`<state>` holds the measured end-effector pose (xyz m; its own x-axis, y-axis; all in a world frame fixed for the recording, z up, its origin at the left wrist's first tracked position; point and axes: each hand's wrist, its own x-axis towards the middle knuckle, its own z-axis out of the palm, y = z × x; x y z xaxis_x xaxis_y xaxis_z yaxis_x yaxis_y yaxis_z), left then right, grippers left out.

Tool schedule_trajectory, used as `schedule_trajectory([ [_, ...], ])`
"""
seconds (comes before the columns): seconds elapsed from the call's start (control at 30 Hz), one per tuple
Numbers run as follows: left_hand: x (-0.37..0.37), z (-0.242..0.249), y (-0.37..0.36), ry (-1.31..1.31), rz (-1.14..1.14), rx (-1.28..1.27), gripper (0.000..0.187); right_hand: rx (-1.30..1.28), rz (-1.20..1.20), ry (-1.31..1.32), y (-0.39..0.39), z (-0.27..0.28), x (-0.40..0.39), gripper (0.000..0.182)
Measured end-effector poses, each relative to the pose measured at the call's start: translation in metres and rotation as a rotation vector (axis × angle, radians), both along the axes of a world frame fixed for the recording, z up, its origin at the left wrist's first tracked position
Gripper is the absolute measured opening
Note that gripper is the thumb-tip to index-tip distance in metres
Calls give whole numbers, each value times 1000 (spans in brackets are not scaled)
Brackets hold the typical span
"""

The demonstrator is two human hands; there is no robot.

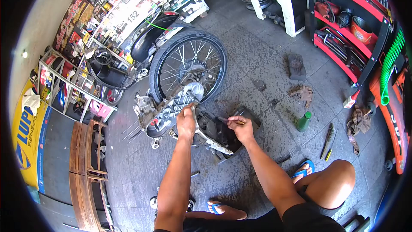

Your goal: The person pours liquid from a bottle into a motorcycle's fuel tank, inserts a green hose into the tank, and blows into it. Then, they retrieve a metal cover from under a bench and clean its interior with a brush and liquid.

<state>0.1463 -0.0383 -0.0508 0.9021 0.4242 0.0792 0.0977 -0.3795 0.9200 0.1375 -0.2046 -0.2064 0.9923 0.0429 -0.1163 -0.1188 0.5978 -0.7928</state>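
Observation:
My left hand (186,123) grips the upper rim of a silver-edged engine casing cover (219,146), whose dark inner side faces up. In my right hand (241,129) is a slim tool (222,120) with a yellowish handle, its dark end pointing left over the cover; its exact kind is too small to tell. Just beyond the cover lies the bare metal engine case (184,100), joined to a spoked wheel (191,66). Behind the right hand a dark block-like object (248,114) is partly hidden.
A green bottle (304,121), rags (303,95) and a dark block (296,66) sit on the tiled floor to the right. A red tool cart (347,34) and an orange floor jack (389,116) stand farther right. To the left is a wooden bench (81,172).

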Motion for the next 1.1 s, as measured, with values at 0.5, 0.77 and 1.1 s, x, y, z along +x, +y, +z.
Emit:
schedule_trajectory([
  [0.5, 1, -1, 2, -11, -89, 6, 42, 229, 33, 113, -1, 12, 0, 13],
  [0.77, 7, -3, 10, 48, -33, -22, 45, -826, -87, 67, -30, -44, 15, 14],
  [1.1, 3, 17, 9, 109, -63, -82, 45, 175, -188, 379, -25, 35, 7, 11],
])
